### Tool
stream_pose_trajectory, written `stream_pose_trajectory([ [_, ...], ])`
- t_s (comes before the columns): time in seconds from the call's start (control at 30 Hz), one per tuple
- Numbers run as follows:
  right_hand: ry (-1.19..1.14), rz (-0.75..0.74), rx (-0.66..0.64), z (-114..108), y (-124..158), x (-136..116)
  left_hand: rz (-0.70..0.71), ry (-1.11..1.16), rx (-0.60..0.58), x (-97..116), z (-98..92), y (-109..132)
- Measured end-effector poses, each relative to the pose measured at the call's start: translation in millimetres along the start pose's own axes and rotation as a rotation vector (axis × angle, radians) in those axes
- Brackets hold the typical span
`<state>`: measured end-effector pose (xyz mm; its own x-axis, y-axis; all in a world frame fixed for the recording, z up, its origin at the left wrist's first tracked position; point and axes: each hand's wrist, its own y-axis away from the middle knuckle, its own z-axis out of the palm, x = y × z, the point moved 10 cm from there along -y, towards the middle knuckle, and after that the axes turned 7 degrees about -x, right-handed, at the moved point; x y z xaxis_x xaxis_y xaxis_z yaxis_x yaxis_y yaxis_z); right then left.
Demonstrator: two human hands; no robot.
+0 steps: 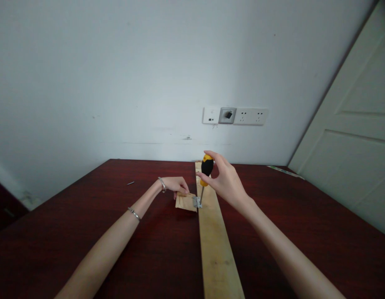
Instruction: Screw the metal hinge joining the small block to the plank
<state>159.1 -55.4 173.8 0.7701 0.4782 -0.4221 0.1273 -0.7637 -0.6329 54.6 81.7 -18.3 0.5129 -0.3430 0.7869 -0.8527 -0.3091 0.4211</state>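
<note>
My right hand [225, 180] is wrapped round the yellow and black handle of a screwdriver [206, 168], held upright. Its tip rests on a small metal hinge [197, 202]. The hinge sits where a long pale wooden plank [215, 241] meets a small wooden block [186, 202]. My left hand [177, 185] lies on the far edge of that block, fingers curled down onto it. There are bracelets on my left wrist and forearm.
A dark red wooden table [117, 232] carries everything. A small screw [130, 182] lies at the far left of the table. A white wall with a row of sockets [235, 116] stands behind, and a white door [351, 145] at the right.
</note>
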Motion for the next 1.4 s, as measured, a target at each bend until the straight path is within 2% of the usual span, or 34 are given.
stream_pose_trajectory([
  [0.13, -0.035, 0.017, 0.025, -3.7, -0.8, 3.2, 0.024, -0.002, -0.014, 1.5, 1.7, 0.1],
  [0.3, -0.107, -0.045, 0.009, 0.1, -0.9, -1.0, 0.011, -0.006, 0.000, 0.4, 0.7, 0.3],
  [0.53, 0.027, -0.035, -0.029, 1.1, -0.4, -0.6, 0.010, -0.007, 0.002, 2.6, 0.7, 1.0],
  [0.8, -0.044, -0.042, -0.040, 3.7, -0.6, -1.4, 0.014, -0.015, -0.003, 3.6, 1.4, 1.7],
  [1.0, -0.017, -0.025, 0.028, -5.2, 0.2, 1.1, 0.017, -0.021, -0.007, 5.1, 1.7, 2.5],
  [1.2, -0.093, -0.054, -0.013, -0.5, 1.0, -4.5, 0.017, -0.013, -0.019, 3.9, 2.3, 1.5],
  [1.4, -0.061, -0.016, 0.029, -4.7, 0.2, 0.9, -0.010, -0.019, 0.000, 1.9, 1.0, 1.4],
])
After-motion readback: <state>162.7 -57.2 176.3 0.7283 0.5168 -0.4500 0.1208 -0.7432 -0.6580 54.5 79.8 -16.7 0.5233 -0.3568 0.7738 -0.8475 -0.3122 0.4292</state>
